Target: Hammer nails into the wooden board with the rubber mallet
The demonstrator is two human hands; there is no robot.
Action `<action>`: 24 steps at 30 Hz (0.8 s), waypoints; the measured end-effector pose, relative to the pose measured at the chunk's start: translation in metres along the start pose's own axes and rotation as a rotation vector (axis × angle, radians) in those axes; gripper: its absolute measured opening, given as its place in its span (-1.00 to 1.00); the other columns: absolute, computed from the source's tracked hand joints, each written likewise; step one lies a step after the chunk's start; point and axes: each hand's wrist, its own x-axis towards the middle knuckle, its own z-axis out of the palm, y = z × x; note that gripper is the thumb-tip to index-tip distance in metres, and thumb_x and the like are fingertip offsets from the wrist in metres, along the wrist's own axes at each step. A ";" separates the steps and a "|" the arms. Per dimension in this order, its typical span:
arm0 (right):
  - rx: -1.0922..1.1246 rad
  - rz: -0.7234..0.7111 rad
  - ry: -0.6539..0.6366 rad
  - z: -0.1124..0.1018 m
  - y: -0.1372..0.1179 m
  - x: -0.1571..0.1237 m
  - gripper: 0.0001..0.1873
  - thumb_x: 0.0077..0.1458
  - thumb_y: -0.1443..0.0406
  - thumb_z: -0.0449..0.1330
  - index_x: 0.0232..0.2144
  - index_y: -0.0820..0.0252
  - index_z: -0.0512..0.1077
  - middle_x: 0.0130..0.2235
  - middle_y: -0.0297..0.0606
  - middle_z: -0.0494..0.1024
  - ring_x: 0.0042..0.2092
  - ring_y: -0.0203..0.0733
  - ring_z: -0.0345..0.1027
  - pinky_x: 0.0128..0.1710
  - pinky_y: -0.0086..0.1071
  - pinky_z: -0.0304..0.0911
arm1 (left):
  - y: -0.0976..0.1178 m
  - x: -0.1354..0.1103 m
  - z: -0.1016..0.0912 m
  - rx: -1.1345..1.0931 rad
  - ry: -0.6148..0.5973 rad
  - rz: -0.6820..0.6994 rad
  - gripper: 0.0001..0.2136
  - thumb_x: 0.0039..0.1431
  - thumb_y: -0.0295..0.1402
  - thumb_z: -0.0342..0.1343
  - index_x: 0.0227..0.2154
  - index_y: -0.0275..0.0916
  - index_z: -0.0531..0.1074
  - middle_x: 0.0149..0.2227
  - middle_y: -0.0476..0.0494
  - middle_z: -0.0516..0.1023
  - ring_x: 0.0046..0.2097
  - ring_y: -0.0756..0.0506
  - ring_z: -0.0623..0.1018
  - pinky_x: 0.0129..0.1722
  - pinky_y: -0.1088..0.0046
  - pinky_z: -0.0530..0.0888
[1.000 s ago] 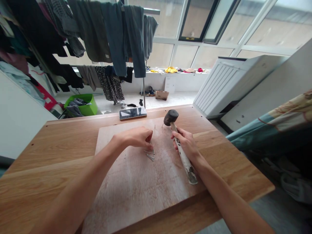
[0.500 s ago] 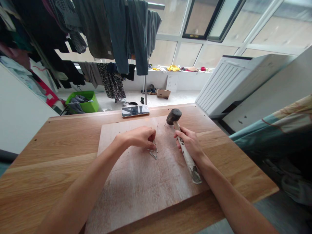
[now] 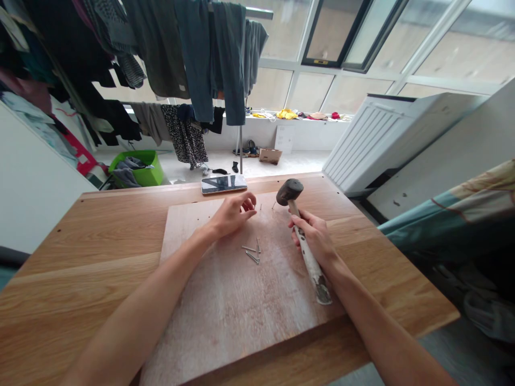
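Note:
My right hand is wrapped round the worn pale handle of a mallet, whose dark head hangs above the far right of a reddish-brown board. Beside the head, a thin nail stands tilted in the board, and another nail stands upright to its left. My left hand is just left of that upright nail, thumb and fingertips closed on what looks like a small nail, mostly hidden. Several loose nails lie on the middle of the board.
The board rests on a wooden table. A phone lies at the table's far edge. Beyond are a green basin with cloth, a cardboard box and hanging clothes. A white ribbed appliance stands at right.
My left hand has moved away from the loose nails, up the board to the standing nail. My right hand and the mallet have barely shifted.

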 end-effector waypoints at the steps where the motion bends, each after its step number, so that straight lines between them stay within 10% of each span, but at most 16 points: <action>1: 0.016 -0.013 0.007 0.001 0.000 0.000 -0.63 -0.03 0.03 0.28 -0.29 0.16 0.41 -0.48 -0.42 0.42 -0.66 -0.38 0.18 -0.77 -0.49 0.10 | -0.006 0.001 0.002 0.002 0.057 -0.014 -0.84 0.14 -0.47 0.25 -0.22 -0.21 0.44 -0.35 -0.02 0.60 -0.33 -0.02 0.56 -0.31 0.47 0.45; 24: 0.052 -0.029 -0.095 0.003 0.000 -0.008 -0.66 0.12 0.06 0.27 -0.17 0.17 0.47 -0.56 -0.43 0.41 -0.66 -0.36 0.15 -0.74 -0.49 0.08 | -0.013 0.001 0.005 0.160 0.103 -0.081 -0.96 0.14 -0.51 0.27 -0.40 -0.28 0.59 -0.32 -0.08 0.53 -0.35 -0.02 0.50 -0.31 0.46 0.44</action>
